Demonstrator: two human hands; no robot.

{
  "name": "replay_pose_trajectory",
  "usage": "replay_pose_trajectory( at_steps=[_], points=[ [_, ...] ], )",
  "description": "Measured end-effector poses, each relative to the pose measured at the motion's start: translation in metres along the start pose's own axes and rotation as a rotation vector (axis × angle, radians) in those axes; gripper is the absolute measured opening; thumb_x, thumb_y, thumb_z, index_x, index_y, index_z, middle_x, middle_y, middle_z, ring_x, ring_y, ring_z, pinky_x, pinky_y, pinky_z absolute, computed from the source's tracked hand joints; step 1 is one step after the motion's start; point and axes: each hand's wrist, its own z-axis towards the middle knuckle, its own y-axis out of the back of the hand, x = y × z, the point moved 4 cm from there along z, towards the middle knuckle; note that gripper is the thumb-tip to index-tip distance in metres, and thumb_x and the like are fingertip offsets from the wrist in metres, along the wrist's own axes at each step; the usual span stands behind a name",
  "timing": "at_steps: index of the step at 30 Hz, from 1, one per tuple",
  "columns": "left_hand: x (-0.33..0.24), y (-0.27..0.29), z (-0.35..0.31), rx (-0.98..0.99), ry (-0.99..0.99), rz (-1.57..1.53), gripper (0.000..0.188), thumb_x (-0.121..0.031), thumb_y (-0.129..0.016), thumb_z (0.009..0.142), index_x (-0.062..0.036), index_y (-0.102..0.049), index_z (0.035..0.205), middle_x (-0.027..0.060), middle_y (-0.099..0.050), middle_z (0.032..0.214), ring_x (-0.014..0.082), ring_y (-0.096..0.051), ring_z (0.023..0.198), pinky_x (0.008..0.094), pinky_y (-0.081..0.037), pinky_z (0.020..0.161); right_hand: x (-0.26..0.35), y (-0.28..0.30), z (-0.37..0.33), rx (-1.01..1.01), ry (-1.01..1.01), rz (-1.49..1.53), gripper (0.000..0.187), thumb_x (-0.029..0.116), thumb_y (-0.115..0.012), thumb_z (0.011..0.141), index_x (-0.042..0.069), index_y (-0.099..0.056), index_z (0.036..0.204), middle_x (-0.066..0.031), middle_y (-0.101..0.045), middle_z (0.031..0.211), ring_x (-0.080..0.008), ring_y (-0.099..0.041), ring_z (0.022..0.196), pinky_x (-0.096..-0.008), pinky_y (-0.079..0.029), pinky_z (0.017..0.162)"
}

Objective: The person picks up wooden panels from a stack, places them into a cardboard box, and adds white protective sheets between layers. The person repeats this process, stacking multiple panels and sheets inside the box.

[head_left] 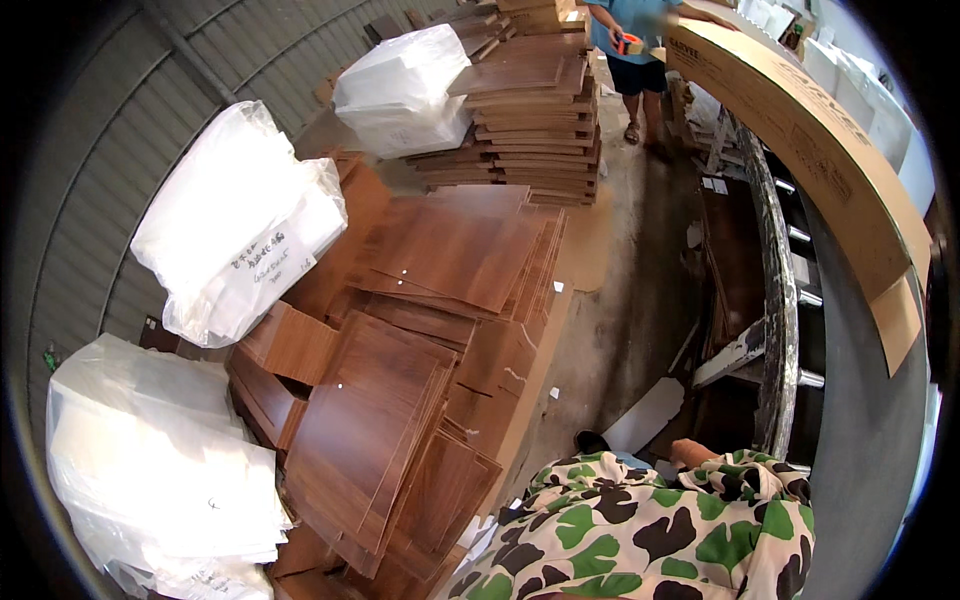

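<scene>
My right hand (690,453) shows just past the cuff of a camouflage sleeve (750,473), low in the picture and left of the conveyor frame. Only a small part of it is visible, and its fingers are hidden, so whether it holds anything is unclear. My left hand is out of view. Nearest to the right hand are the conveyor's worn side rail (779,350) and a pale flat sheet (645,415) on the floor. On the conveyor lies a long brown cardboard box (800,125) with a flap (896,325) hanging at its near end.
A co-worker in a blue shirt (625,12) stands at the box's far end, holding an orange tape dispenser (630,44). Brown wood-grain panels (370,410) lie stacked on the left, with a taller pile (530,120) behind. White wrapped bundles (240,215) stand along the corrugated wall (90,130).
</scene>
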Motion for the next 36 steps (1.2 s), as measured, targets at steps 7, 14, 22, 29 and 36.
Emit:
replay_pose_trajectory(
  at_steps=[7, 14, 22, 29, 36],
  points=[
    [0.000, -0.005, 0.001, 0.011, 0.009, 0.021, 0.027, -0.034, -0.058, 0.084, -0.0089, -0.052, 0.075, 0.0086, -0.054, 0.072, 0.0219, -0.055, 0.054, 0.0356, -0.046, 0.052, 0.098, 0.100, 0.059, -0.290, 0.212, 0.004, 0.024, 0.026, -0.060, 0.072, 0.007, -0.069, 0.083, -0.0175, -0.066, 0.082, -0.0345, -0.064, 0.081, -0.0420, -0.051, 0.074],
    [0.014, -0.012, -0.007, 0.000, 0.034, -0.028, 0.026, -0.033, -0.058, 0.083, -0.0086, -0.051, 0.078, 0.0092, -0.053, 0.074, 0.0225, -0.055, 0.056, 0.0359, -0.046, 0.053, 0.118, 0.145, 0.045, -0.344, 0.153, 0.072, 0.024, 0.026, -0.060, 0.072, 0.005, -0.070, 0.080, -0.0163, -0.067, 0.086, -0.0335, -0.064, 0.083, -0.0409, -0.052, 0.074],
    [0.032, -0.008, -0.016, 0.002, 0.052, -0.047, 0.026, -0.033, -0.059, 0.082, -0.0084, -0.049, 0.080, 0.0100, -0.052, 0.077, 0.0232, -0.056, 0.057, 0.0362, -0.046, 0.054, 0.071, 0.088, 0.028, -0.048, -0.080, -0.117, 0.032, 0.027, -0.055, 0.074, 0.003, -0.069, 0.089, -0.0164, -0.067, 0.093, -0.0338, -0.064, 0.090, -0.0413, -0.051, 0.079],
    [0.041, -0.011, -0.019, 0.030, 0.048, -0.020, 0.027, -0.033, -0.059, 0.081, -0.0081, -0.048, 0.083, 0.0106, -0.051, 0.080, 0.0238, -0.056, 0.059, 0.0365, -0.046, 0.055, 0.096, 0.113, 0.040, -0.185, 0.013, -0.081, 0.030, 0.024, -0.054, 0.074, 0.003, -0.069, 0.088, -0.0181, -0.067, 0.092, -0.0335, -0.064, 0.090, -0.0414, -0.051, 0.079],
    [0.049, -0.012, -0.019, 0.049, 0.047, -0.013, 0.028, -0.032, -0.059, 0.081, -0.0079, -0.047, 0.085, 0.0113, -0.051, 0.082, 0.0244, -0.056, 0.061, 0.0368, -0.046, 0.056, 0.135, 0.109, 0.070, -0.226, 0.205, -0.210, 0.032, 0.031, -0.053, 0.075, 0.005, -0.070, 0.084, -0.0168, -0.067, 0.090, -0.0320, -0.064, 0.088, -0.0406, -0.051, 0.078]
  ],
)
